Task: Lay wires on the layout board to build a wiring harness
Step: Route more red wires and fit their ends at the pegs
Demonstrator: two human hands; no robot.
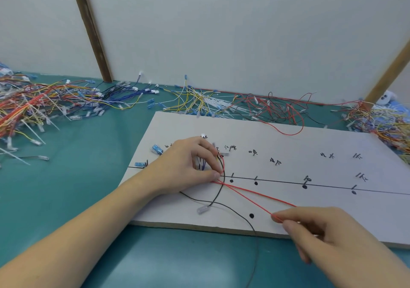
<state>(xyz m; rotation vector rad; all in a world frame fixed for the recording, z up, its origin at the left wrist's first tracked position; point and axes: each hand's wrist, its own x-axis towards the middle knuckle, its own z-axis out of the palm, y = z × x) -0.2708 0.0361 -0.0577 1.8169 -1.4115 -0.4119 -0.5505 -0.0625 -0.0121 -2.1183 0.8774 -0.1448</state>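
Note:
A white layout board [288,141] with a black line, dots, pegs and handwritten labels lies on the green table. My left hand [186,165] presses on the board's left part and pinches a red wire [250,191] and other wire ends near a peg. The red wire runs in two strands from there to my right hand [328,232], which pinches its doubled end near the board's front edge. A black wire [221,183] loops under the left hand; one end carries a clear terminal [203,210], the other trails off the board's front edge.
Heaps of loose coloured wires lie on the green table [88,187]: a big orange, red and yellow pile [28,108] at left, blue wires [124,92], yellow and white wires [199,101], red and black wires [275,108] behind the board, and another tangle [381,121] at right. White panels stand behind.

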